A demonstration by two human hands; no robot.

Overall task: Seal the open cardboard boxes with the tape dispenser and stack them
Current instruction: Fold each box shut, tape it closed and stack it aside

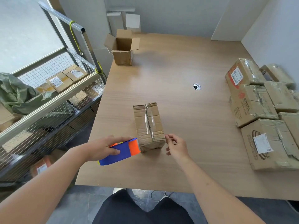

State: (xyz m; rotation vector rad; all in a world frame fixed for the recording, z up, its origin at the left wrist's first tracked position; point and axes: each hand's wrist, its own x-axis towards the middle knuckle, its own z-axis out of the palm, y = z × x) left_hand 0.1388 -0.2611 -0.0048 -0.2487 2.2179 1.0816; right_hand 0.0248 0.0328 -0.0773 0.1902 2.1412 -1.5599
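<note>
A small closed cardboard box (pixel 148 125) lies in the middle of the wooden table (pixel 186 65), with a strip of clear tape running along its top seam. My left hand (pixel 102 147) grips a blue and orange tape dispenser (pixel 122 151), whose front end touches the box's near left corner. My right hand (pixel 175 145) hovers at the box's near right corner, fingers apart, holding nothing. A second box (pixel 122 49) stands at the far left of the table with its flaps open.
Several taped boxes (pixel 262 110) with labels are grouped along the table's right edge. A metal cable grommet (pixel 196 86) sits in the tabletop. A wire cage trolley (pixel 48 97) with parcels and a green bag stands left of the table.
</note>
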